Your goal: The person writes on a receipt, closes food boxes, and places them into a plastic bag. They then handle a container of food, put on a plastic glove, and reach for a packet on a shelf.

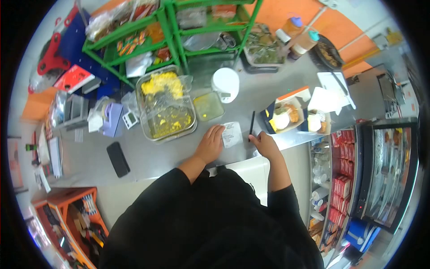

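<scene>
A white printed receipt (231, 135) lies on the steel counter in front of me. My left hand (210, 144) rests against its left edge, fingers laid down together over the paper's side. To the right of the receipt, my right hand (266, 145) pinches the lower end of a thin black pen (252, 121), which points away from me. Two open food boxes stand beyond that hand: the nearer box (286, 112) and a second box (319, 122) each hold a white item and browned food.
A glass tray (142, 112) of yellow food stands left of a small lidded container (208, 106) and a white tub (225, 80). A black phone (118, 159) lies left. Green racks (172, 33) line the back. A white board with a knife (344, 85) is at right.
</scene>
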